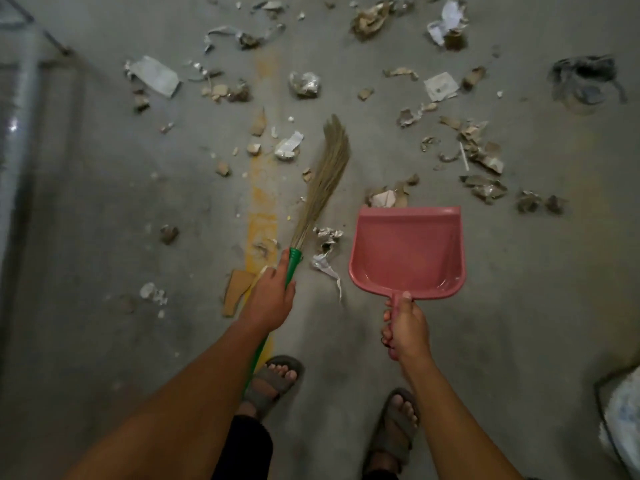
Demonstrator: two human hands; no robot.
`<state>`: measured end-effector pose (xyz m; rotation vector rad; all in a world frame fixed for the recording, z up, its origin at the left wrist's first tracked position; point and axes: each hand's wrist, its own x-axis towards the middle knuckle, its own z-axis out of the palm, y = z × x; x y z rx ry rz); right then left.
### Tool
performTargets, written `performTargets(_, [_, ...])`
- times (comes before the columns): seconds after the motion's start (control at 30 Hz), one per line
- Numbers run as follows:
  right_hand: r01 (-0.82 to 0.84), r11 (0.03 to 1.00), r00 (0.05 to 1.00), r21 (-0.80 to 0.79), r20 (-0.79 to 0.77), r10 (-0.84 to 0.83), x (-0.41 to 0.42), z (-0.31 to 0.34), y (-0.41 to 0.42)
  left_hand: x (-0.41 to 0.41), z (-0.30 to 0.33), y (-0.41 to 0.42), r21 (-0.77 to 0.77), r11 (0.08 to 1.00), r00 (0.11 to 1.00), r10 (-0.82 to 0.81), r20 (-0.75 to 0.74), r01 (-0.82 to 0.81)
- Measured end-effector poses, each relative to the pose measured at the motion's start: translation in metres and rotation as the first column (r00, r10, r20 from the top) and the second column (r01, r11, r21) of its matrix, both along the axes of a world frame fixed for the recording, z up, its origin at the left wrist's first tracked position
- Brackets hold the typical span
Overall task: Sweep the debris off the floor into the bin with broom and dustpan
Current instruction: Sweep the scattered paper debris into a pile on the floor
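— Where do I stand with the tools?

— Your left hand (272, 292) is wrapped round the green neck of the broom (323, 183), just below the bristles, which fan forward over the floor (104, 202). Your right hand (407, 327) has its fingers curled tight on the handle of the pink dustpan (407, 251), which looks empty.

— How will it all handle?

— I judge the bristles soft and springy, good for flicking. The debris (325, 237) between broom and pan is crumpled paper and card, light and apt to skitter, so short strokes. The pan is stiff, light plastic; I would keep its lip flat.

— And the bin?

— Possibly the dark-rimmed thing at the lower right edge (620, 420); it is too blurred to say.
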<state>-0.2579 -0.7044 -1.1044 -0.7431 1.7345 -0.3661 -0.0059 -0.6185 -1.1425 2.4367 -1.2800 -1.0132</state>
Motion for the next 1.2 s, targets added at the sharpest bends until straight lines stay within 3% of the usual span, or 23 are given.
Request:
performTargets(0.23, [-0.216, 0.975, 0.976, 0.053, -0.014, 0.217, -0.062, 0.002, 0.0, -0.07, 0.011, 0.072, 0.171, 0.954, 0.968, 0.234, 0.091, -0.247])
performTargets(0.43, [-0.302, 0.95, 0.951, 0.077, -0.042, 0.306, -0.099, 0.0, -0.007, -0.153, 0.02, 0.101, 0.461, 0.799, 0.92, 0.365, 0.14, -0.387])
performTargets(0.63, [-0.378, 0.923, 0.923, 0.068, -0.057, 0.382, -0.11, -0.015, -0.01, -0.249, -0.004, 0.097, 0.632, 0.682, 0.912, 0.399, 0.099, -0.367])
performTargets(0.77, [-0.392, 0.918, 0.915, 0.06, -0.075, 0.395, -0.126, -0.035, -0.008, -0.286, -0.005, 0.035, 0.603, 0.727, 0.88, 0.467, -0.086, -0.327])
performTargets(0.93, [-0.339, 0.939, 0.929, 0.049, -0.142, 0.343, -0.149, -0.052, -0.013, -0.282, -0.02, -0.037, 0.525, 0.794, 0.865, 0.463, -0.196, -0.306])
performTargets(1.2, [-0.298, 0.952, 0.94, 0.062, -0.154, 0.305, -0.146, -0.05, -0.016, -0.221, -0.001, -0.045, 0.313, 0.904, 0.93, 0.344, -0.132, -0.29])
